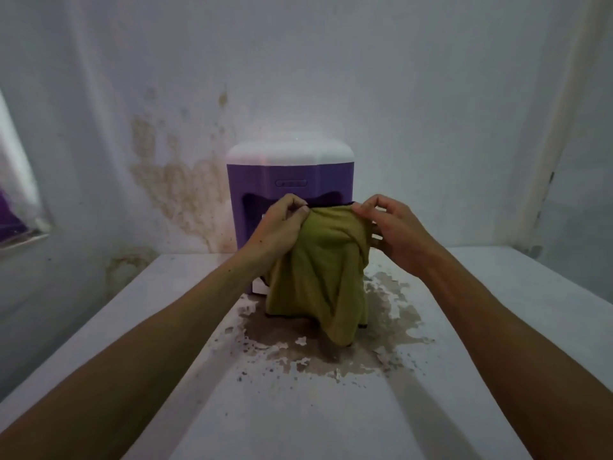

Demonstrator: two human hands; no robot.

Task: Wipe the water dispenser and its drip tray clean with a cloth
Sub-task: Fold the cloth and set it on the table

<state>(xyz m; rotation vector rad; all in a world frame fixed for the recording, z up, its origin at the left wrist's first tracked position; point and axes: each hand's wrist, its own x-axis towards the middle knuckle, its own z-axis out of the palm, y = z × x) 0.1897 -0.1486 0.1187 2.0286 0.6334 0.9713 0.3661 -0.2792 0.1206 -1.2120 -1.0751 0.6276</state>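
A purple water dispenser (288, 180) with a white top stands against the back wall on a white counter (497, 293). An olive-green cloth (318, 273) hangs in front of it, stretched by its top edge between both hands. My left hand (282, 224) pinches the cloth's upper left corner. My right hand (388, 224) pinches the upper right corner. The cloth covers the dispenser's lower front, so the taps and the drip tray are hidden; only a bit of white base shows at the lower left.
The counter's paint has peeled into a large brown patch (331, 346) in front of the dispenser. The wall behind carries brown damp stains (179, 184). A purple-edged object (13, 207) leans at the far left.
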